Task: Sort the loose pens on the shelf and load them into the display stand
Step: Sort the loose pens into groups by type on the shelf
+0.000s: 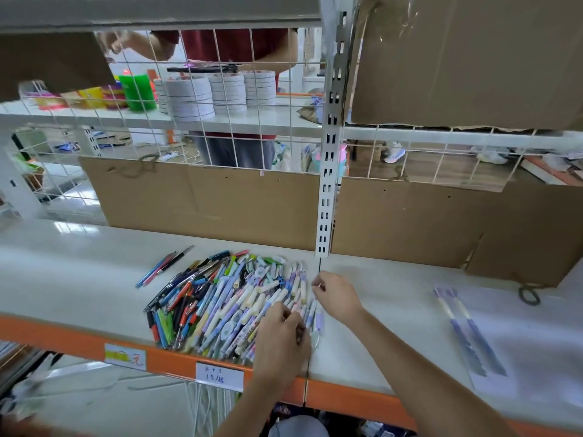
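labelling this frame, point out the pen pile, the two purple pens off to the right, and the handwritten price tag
pen pile (227, 298): head view, middle of heap
two purple pens (467, 329): head view, mid-barrel
handwritten price tag (219, 376): head view, centre of white card

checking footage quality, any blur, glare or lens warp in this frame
Head view: wide-angle warp bows the orange shelf edge; window glare sits on the shelf top; the pen pile is fairly sharp, the two purple pens at right look smeared.

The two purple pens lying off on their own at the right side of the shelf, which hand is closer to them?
Right. The right hand is at the right edge of the pen pile, apart from the two purple pens. The left hand rests on the pile, farther away.
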{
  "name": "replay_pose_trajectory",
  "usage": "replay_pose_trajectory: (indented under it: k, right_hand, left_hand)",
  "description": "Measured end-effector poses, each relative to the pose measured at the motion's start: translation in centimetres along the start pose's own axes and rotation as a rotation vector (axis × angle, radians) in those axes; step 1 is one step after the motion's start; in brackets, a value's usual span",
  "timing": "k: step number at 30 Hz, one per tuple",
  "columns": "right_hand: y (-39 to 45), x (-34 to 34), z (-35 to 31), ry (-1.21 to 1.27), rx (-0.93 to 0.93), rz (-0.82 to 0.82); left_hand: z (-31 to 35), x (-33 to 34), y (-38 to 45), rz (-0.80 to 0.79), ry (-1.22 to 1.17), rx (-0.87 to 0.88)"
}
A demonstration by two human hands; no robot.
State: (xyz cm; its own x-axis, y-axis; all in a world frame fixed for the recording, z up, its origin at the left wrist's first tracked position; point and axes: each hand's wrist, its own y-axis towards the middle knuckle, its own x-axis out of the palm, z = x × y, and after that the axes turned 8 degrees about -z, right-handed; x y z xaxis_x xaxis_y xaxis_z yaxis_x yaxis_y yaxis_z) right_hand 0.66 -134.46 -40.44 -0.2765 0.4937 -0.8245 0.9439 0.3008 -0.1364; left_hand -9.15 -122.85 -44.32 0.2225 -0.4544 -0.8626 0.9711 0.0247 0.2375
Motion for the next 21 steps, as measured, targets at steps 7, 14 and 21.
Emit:
replay_pose_trajectory:
  k: [7,14,21]
  right_hand:
    - [3.1,0.2,-2.0,-0.085,0.093,-0.168]
    - [1.6,-1.1,-2.1,0.02,0.157,-0.162]
    - [-4.1,-1.0,1.9,0.429,0.099,0.072]
  left_hand:
    - [0.0,-0.3,-0.1,-0.013,-0.02,-0.007]
    - [-0.4,-0.3,-0.3,0.155,-0.085,-0.085]
    - [-0.6,0.0,0.1,0.126,-0.014,-0.162]
